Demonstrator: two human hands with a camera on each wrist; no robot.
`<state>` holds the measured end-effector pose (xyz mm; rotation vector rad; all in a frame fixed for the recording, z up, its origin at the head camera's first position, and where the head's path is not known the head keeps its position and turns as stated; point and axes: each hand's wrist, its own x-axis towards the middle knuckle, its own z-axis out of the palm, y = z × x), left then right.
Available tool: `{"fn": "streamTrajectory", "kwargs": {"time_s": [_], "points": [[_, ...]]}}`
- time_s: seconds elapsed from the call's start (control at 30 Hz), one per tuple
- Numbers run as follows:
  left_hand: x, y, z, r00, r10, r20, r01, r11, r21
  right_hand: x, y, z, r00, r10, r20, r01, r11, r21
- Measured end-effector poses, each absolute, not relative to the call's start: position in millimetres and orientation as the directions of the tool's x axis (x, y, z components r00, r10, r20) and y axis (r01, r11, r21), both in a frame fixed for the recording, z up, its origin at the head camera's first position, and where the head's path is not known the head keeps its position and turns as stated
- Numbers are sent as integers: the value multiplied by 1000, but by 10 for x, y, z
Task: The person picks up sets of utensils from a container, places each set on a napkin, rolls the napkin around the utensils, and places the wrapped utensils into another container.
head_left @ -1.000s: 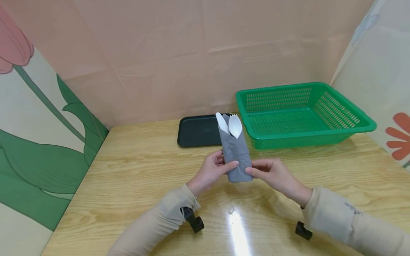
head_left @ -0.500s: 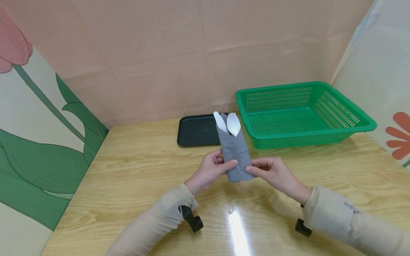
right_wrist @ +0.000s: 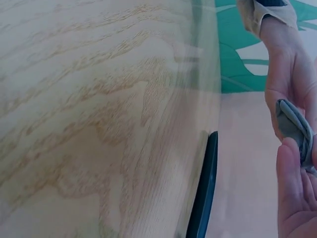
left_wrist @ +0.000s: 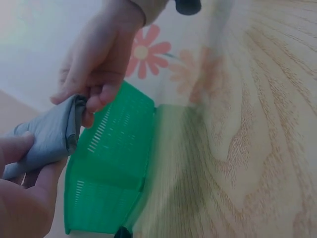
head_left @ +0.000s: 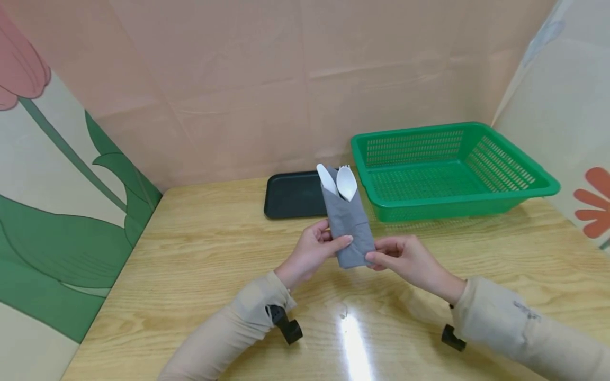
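Note:
A folded grey napkin (head_left: 351, 227) is held above the table, tilted slightly left. From its top stick out a white knife (head_left: 326, 179), a white spoon (head_left: 346, 182) and the tine tips of a white fork behind the spoon. My left hand (head_left: 312, 250) grips the napkin's left side, thumb across the front and fingers behind. Near the lower right corner my right hand (head_left: 405, 259) pinches the edge between thumb and fingers. In the left wrist view, the napkin's folded bottom end (left_wrist: 69, 131) shows between both hands; the cutlery is out of sight there.
A dark rectangular tray (head_left: 293, 196) lies at the back of the wooden table (head_left: 205, 275), partly behind the napkin. To its right stands a green perforated basket (head_left: 448, 203). A pink sheet (head_left: 229, 95) hangs along the table's back edge.
The napkin with its cutlery has shifted slightly up and left in my hands. Both hands keep their hold; the tray and basket stay put.

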<state>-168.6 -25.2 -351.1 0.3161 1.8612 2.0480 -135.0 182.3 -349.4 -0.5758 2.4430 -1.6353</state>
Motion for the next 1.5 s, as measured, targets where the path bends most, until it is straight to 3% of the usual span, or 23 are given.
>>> {"fn": "streamTrajectory", "kwargs": {"time_s": [0.2, 0.37, 0.53, 0.9, 1.5], "points": [[-1693, -258, -3530, -910, 410, -66, -107, -77, 991, -1354, 1814, -3493, -910, -407, 83, -216, 293, -931], [-1690, -271, -3549, -907, 416, -56, -87, -56, 995, -1386, 1816, -3493, -913, -395, 101, -279, 424, -861], [-1677, -258, -3568, -894, 442, -75, -81, 6, 997, -1430, 1785, -3409, -932, -351, 89, -265, 495, -828], [-1644, -231, -3571, -866, 493, -89, -72, 53, 996, -1427, 1793, -3290, -945, -314, -87, -87, 498, -863], [-1681, -265, -3531, -814, 567, -126, -121, 47, 992, -1422, 1805, -3325, -950, -298, -89, -62, 461, -885]]}}
